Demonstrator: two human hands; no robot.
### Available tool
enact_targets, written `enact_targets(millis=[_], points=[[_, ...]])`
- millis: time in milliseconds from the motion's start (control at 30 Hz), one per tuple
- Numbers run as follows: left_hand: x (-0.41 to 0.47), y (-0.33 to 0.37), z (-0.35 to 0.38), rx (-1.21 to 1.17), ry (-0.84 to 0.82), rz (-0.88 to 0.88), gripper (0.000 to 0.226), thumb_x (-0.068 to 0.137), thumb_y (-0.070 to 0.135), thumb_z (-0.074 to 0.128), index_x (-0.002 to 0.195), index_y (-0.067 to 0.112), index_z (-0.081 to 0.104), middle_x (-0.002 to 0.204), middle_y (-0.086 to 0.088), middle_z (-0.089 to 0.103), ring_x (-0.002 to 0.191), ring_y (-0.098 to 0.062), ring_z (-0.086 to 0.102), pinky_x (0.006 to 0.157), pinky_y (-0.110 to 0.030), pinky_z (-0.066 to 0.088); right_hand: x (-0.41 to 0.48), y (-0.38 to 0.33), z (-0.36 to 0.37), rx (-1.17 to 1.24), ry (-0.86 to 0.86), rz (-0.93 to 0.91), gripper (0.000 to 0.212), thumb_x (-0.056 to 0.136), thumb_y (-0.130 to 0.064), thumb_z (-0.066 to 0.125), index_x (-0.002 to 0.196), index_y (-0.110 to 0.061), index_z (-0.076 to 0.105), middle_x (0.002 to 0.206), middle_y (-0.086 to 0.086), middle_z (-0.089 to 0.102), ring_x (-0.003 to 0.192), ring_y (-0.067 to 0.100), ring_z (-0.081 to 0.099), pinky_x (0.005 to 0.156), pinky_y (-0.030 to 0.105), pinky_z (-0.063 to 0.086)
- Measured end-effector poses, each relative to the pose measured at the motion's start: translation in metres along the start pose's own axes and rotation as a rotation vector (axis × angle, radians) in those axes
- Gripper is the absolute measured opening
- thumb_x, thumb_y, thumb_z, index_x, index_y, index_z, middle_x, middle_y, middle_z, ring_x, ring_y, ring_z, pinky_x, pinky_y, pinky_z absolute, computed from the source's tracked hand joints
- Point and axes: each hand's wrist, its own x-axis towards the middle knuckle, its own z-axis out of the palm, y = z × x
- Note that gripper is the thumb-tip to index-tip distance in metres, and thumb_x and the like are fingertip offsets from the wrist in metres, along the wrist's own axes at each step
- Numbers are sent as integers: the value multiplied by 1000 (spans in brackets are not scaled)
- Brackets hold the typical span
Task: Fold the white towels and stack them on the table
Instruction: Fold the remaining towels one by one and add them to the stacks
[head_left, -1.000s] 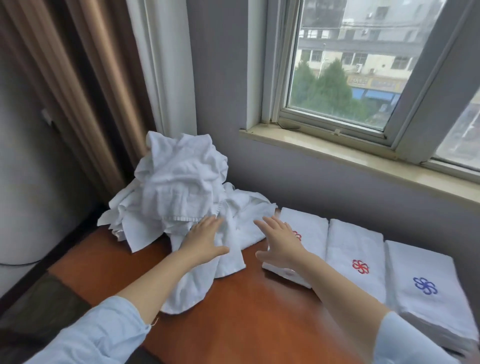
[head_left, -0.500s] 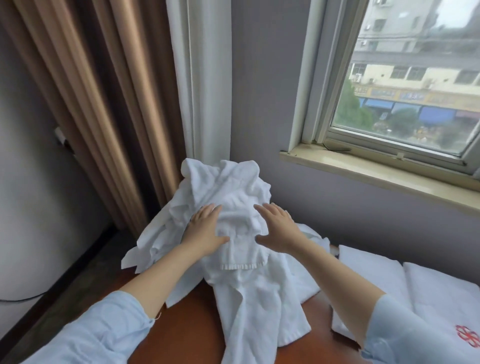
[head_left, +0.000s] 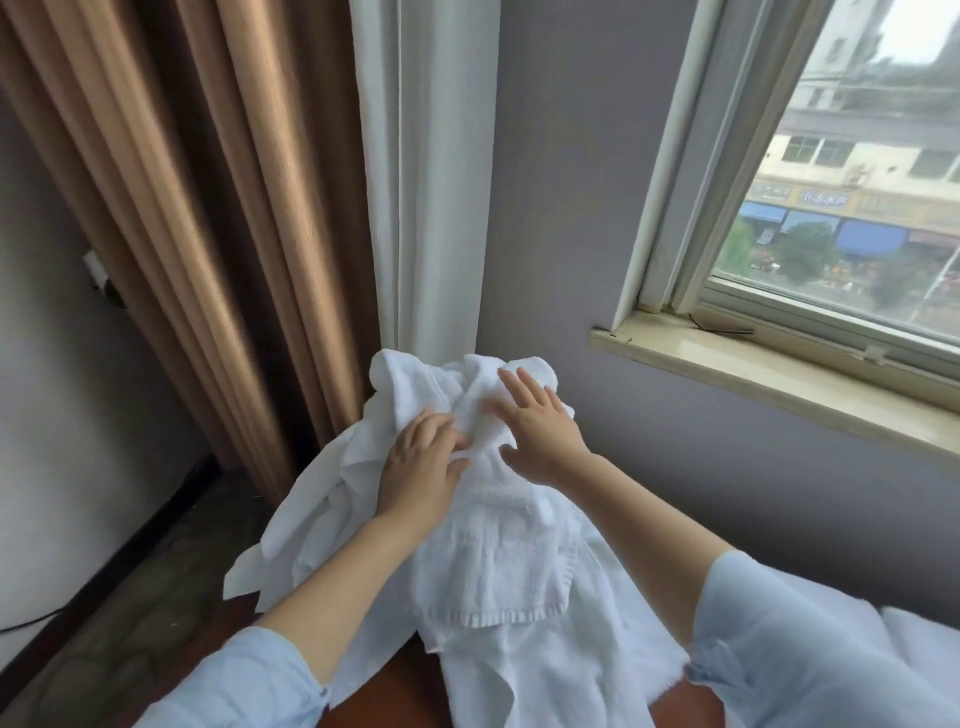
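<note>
pile of white towels (head_left: 498, 561) heaped on the brown table (head_left: 397, 699), its far end up against the white curtain (head_left: 431, 208). left hand (head_left: 421, 470) on the pile, fingers curled into the cloth, gripping a fold. right hand (head_left: 540, 423) just beside it and higher up, fingers straight and spread, pressing flat on the towels, grasping nothing. 1 folded towel (head_left: 927, 639) at the right edge.

Both arms reach forward, left hand (head_left: 420, 470) just beside flat, spread-fingered right hand (head_left: 540, 434)
</note>
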Motion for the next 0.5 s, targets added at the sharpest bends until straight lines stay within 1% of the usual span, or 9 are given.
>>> enact_targets(millis=[67,100,167,200,233,267,300,433,500], points=[[-2,0,1,-43,16,34,15,100,26,54,111,19,62,142,9,47,140,-12,32,106,-30,36,2,5,5,-43,10,-14,35,99,-28,52,132,-19,54,163,-1,19,153,19,1,123,44,4],[-5,0,1,-67,25,42,13,100,26,53,108,20,61,134,9,53,131,-13,42,97,-29,42,-1,7,6,-23,5,-11,30,100,-30,50,126,-19,57,154,0,37,151,21,14,122,45,5],[-12,4,2,-127,57,20,8,100,28,50,103,23,57,108,9,61,100,-13,56,73,-28,44,-13,10,6,55,3,26,20,100,-32,49,112,-21,60,116,1,64,127,26,48,119,43,15],[-16,8,2,-151,68,6,9,100,29,49,103,24,55,98,9,61,88,-13,57,66,-29,42,-22,11,4,84,10,48,18,101,-33,47,107,-21,60,98,0,67,110,26,54,112,41,27],[-20,12,2,-171,73,2,10,100,30,49,104,23,55,93,9,63,82,-14,58,63,-30,42,-32,13,3,99,18,67,20,101,-34,45,104,-21,59,88,0,66,102,27,54,96,37,39],[-24,18,3,-187,77,9,12,101,31,49,106,23,56,88,10,64,77,-14,58,62,-32,44,-42,14,1,103,25,85,22,101,-36,43,103,-21,59,85,1,66,98,26,53,77,34,40],[-29,25,3,-201,78,19,13,101,33,48,107,23,55,84,11,64,73,-13,58,60,-32,44,-54,16,-2,104,22,102,23,101,-38,42,103,-22,58,85,2,65,95,26,54,66,33,35],[-58,55,4,-222,45,36,15,102,38,44,111,30,53,77,19,57,69,-7,55,57,-26,35,-112,21,-10,152,-26,177,21,101,-41,39,97,-25,53,89,-1,63,86,27,56,66,35,44],[-76,69,7,-227,18,41,17,102,41,44,112,32,53,77,18,57,70,-10,57,58,-27,34,-145,19,-10,175,-45,199,20,100,-40,40,89,-26,49,87,-2,60,83,24,52,59,33,38]])
